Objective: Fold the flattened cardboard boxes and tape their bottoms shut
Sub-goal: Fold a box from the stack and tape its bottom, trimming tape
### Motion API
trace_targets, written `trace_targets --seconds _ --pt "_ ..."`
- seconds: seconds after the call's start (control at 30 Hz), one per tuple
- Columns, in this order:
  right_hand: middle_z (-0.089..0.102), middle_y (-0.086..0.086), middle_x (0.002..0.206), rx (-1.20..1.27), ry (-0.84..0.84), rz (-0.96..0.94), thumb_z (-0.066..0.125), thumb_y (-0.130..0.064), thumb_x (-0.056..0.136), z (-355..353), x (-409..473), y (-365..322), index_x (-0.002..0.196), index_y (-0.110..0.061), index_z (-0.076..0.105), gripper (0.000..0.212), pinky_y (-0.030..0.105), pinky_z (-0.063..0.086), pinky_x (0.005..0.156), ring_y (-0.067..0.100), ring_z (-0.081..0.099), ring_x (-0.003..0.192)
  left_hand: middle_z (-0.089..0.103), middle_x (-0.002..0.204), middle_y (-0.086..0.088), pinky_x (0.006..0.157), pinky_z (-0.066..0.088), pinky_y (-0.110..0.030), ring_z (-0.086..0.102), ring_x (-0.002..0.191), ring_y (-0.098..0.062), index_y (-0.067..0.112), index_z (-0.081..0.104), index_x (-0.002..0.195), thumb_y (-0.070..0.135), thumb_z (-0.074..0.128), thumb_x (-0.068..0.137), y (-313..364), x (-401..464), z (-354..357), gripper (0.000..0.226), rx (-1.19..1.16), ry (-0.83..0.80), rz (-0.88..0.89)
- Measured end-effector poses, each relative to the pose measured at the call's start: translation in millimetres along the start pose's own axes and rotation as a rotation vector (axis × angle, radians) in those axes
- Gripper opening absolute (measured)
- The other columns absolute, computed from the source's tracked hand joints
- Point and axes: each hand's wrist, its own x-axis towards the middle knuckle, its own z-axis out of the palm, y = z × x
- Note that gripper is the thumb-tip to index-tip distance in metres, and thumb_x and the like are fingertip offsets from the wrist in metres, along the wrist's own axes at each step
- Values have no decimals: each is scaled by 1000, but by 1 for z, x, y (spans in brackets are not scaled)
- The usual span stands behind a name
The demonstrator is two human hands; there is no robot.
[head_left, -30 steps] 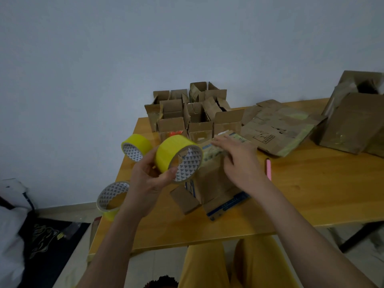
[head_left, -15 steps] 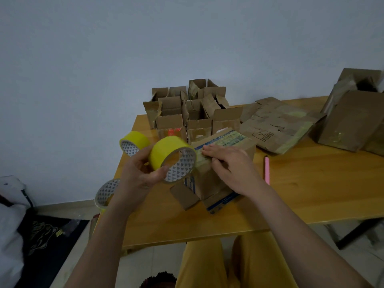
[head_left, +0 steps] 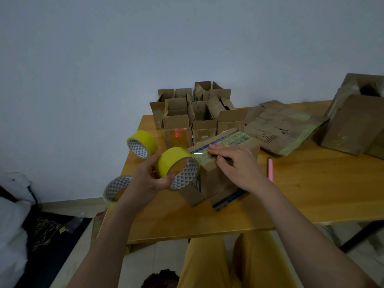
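Note:
A small cardboard box (head_left: 232, 142) with blue print stands upside down on the wooden table (head_left: 311, 190), its bottom flaps facing up. My left hand (head_left: 149, 179) grips a yellow tape roll (head_left: 178, 167) held just left of the box, with a clear strip running from the roll onto the box's top. My right hand (head_left: 234, 165) presses that strip flat with straight fingers along the top seam. The box's loose flaps splay out on the table below.
Several folded open boxes (head_left: 195, 113) stand at the table's back. A stack of flattened boxes (head_left: 280, 127) lies right of them, bigger boxes (head_left: 353, 121) at far right. Two more tape rolls (head_left: 141, 143) (head_left: 116, 189) sit at the left edge. A pink pen (head_left: 270, 169) lies beside the box.
My left hand has carried the tape roll slightly down and left, drawing the strip out. My right hand slid leftward along the box top, smoothing the tape.

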Motion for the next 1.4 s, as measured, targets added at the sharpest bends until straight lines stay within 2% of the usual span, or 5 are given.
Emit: trace_targets --seconds 0.27,0.4,0.6,0.97,1.4 --pt "53 -18 139 2 1 8 52 -36 97 -2 0 -5 129 -32 61 33 43 24 119 -3 43 131 65 91 16 67 50 -18 63 83 -1 23 51 118 9 70 79 -3 -10 10 45 -5 -78 -18" --pt "46 -22 144 -27 -71 36 56 -75 77 -9 -2 -11 134 -37 55 69 38 16 119 -4 34 136 64 108 5 72 53 -19 65 95 -3 27 50 122 12 70 78 -1 -11 8 51 7 -82 -23" --pt "30 -26 151 -200 -190 26 53 -81 70 -19 -1 -17 143 -40 42 85 36 9 118 -1 22 142 60 105 5 67 51 -13 64 86 6 31 48 115 -2 66 84 5 -11 9 49 65 -98 -26" --pt "42 -20 148 -160 -43 46 59 -67 81 -4 -3 -12 137 -35 50 66 36 7 119 0 25 142 66 103 -3 75 57 -28 68 93 -20 32 51 124 32 81 72 -8 -12 6 60 73 46 26" --pt "40 -20 149 -65 8 -57 64 -65 76 4 -7 1 134 -42 52 63 36 -5 119 3 24 143 60 101 9 63 46 -13 58 83 3 26 67 108 35 71 69 10 -5 21 41 211 38 115"
